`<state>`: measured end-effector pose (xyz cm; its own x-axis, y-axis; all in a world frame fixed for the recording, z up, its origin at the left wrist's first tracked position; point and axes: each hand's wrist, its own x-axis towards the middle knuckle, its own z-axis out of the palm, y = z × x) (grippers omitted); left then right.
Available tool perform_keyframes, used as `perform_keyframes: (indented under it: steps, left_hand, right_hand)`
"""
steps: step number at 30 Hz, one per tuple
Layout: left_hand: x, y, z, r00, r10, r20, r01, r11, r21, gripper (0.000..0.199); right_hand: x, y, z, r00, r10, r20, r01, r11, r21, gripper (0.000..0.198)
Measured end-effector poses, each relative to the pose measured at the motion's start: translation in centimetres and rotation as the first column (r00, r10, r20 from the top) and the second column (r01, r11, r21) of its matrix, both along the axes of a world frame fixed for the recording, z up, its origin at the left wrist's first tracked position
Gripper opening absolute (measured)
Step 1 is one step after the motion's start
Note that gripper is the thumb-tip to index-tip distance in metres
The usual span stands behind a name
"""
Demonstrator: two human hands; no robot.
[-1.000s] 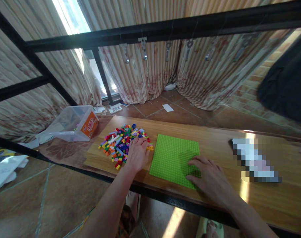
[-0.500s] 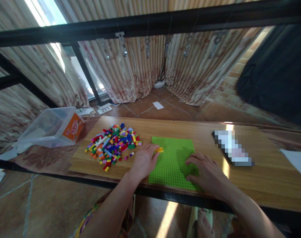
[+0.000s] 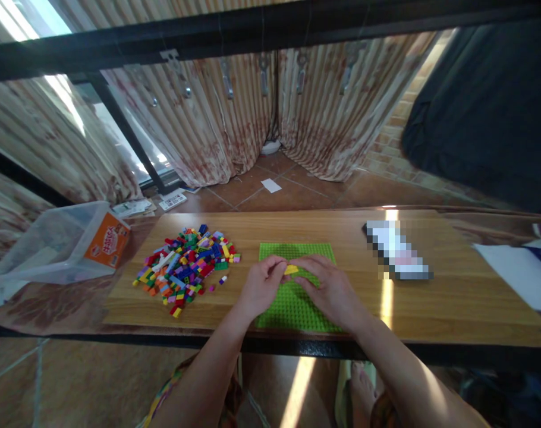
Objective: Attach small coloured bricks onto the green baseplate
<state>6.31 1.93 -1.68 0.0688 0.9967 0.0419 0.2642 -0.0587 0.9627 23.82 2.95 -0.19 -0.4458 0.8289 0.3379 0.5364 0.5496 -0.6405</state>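
A green studded baseplate (image 3: 297, 309) lies flat on the wooden board (image 3: 453, 297) in front of me. Over its middle, my left hand (image 3: 261, 285) and my right hand (image 3: 328, 288) meet, fingertips pinching a small yellow brick (image 3: 291, 269) between them. The brick sits just above or on the plate; which, I cannot tell. A heap of several small coloured bricks (image 3: 185, 267) is spread on the board to the left of my left hand.
A clear plastic tub with an orange label (image 3: 60, 246) stands off the board at far left. A pixelated flat object (image 3: 398, 257) lies right of the plate. White paper (image 3: 515, 273) sits at the far right. Black frame bars and curtains stand behind.
My left hand carried the yellow brick from the heap's edge to over the plate. My right hand lifted off the plate's corner and joined it on the brick. The view shifted right.
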Motion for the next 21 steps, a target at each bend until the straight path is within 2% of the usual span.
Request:
perform_keyframes:
  steps: [3,5,11,16,21]
  left_hand:
    - [-0.2,0.2,0.0,0.999,-0.003,0.033,0.004,1.000,-0.020,0.027]
    - [-0.5,0.3,0.1,1.000,0.020,0.013,-0.020,1.000,-0.014,0.027]
    - [-2.3,1.2,-0.2,0.962,0.202,-0.182,-0.201,0.979,0.026,0.021]
    - [-2.9,1.3,-0.9,0.930,0.172,-0.324,-0.169,0.985,0.038,0.018]
    - [-2.6,1.0,-0.7,0.913,0.154,-0.378,-0.150,0.988,0.041,0.020]
  right_hand:
    - [-0.6,0.3,-0.5,0.999,0.037,-0.013,-0.037,0.999,-0.028,0.022]
    - [-0.7,0.8,-0.8,1.000,0.012,-0.020,-0.013,0.999,-0.049,0.021]
    - [-0.2,2.4,-2.1,0.981,-0.189,0.040,0.190,0.982,-0.021,0.019]
    - [-0.7,2.9,-2.9,0.978,-0.190,0.086,0.189,0.982,0.019,0.016]
    - [-2.1,3.0,-3.3,0.977,-0.182,0.112,0.179,0.983,0.035,0.015]
